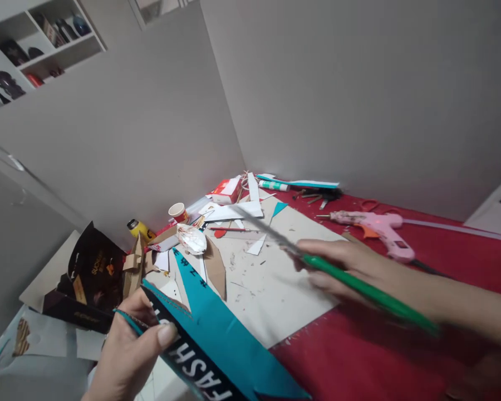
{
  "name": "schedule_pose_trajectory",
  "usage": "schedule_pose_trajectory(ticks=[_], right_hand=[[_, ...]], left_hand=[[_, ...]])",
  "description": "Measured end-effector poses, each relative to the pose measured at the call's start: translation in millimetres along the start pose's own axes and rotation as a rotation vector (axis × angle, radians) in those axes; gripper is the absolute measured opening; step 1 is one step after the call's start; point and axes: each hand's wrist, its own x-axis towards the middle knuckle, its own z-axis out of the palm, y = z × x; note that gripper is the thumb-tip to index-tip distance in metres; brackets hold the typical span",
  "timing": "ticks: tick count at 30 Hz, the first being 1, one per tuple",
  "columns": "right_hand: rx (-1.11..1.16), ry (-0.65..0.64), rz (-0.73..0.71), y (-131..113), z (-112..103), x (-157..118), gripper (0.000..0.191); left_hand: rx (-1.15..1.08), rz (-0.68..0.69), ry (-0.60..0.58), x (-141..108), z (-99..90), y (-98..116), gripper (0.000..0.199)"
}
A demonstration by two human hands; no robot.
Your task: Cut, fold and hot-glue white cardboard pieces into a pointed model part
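My left hand [136, 340] pinches the edge of a teal and black cardboard piece [229, 334] with large white letters, at the lower centre. The piece has a cut, brown corrugated edge near my thumb. My right hand [338, 264], at the right, has its fingers wrapped round a long tool with a green handle [367, 291] and a grey blade [267, 228]. The tool is blurred, and its blade points up and left over the white board [275, 306], apart from the cardboard.
On the red cloth [338, 356] at the right lies a pink glue gun [386, 228] with its cord. Paper scraps, a red and white box [226, 190] and a paper cup [178, 211] stand at the back. A black box [96, 273] and a yellow bottle [139, 229] are at the left.
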Motion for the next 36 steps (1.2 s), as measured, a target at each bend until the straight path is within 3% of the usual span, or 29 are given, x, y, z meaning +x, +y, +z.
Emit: schedule_pose_trajectory(ticks=[2,5,9,17,22,26,31,36], right_hand=[[-0.013,-0.164,-0.009,-10.0,7.2,13.5,0.029],[0.061,-0.376,-0.018,-17.2,25.1,22.2,0.035],[0.18,-0.509,-0.059,-21.9,41.2,17.6,0.034],[0.116,-0.466,-0.097,-26.4,40.7,-1.8,0.041],[-0.022,-0.421,-0.204,-14.4,35.3,-3.2,0.04],[-0.124,-0.403,-0.347,-5.0,25.4,1.6,0.035],[-0.185,-0.378,-0.467,3.6,18.2,6.7,0.034],[-0.18,-0.402,-0.502,7.1,15.4,12.0,0.034]], left_hand=[[-0.065,-0.07,-0.069,-2.2,6.7,-1.6,0.017],[-0.094,-0.128,-0.072,-3.8,10.1,-8.2,0.021],[-0.079,-0.123,-0.088,-3.5,3.1,-18.3,0.021],[0.112,0.03,-0.146,-9.3,-2.3,-13.3,0.003],[0.314,0.12,-0.163,-18.1,-2.4,-7.8,0.012],[0.471,0.227,-0.289,-21.3,-3.9,-6.7,0.019],[0.475,0.335,-0.392,-22.5,-5.6,-5.8,0.025],[0.407,0.317,-0.4,-21.5,-2.2,-4.8,0.022]])
